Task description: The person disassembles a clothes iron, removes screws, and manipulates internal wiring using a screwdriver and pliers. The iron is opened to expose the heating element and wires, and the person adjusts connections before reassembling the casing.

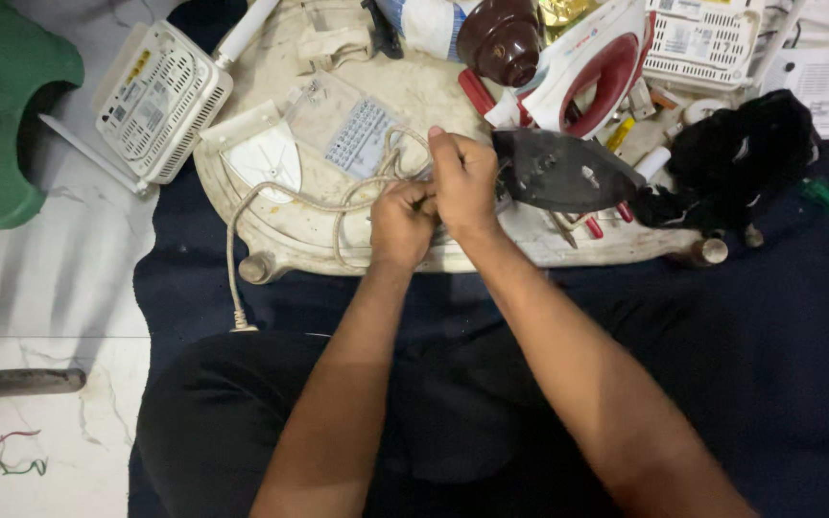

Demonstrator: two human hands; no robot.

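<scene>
Both my hands meet at the middle of a low, dirty white board [290,251]. My left hand [401,223] and my right hand [464,180] are closed on a beige braided power cord [271,197], near where it reaches a dark iron soleplate [560,171] lying just right of my right hand. The cord loops left across the board and runs down to its plug [241,324] by my knee. What my fingertips pinch is hidden between the hands.
A white and red iron shell [599,59], a brown ceramic piece [499,38], white routers [157,101], a grey circuit panel [345,125], red-handled tools [595,226] and black cloth [741,153] crowd the board. Green stool [2,105] at left; coloured wire scraps [7,462] on the floor.
</scene>
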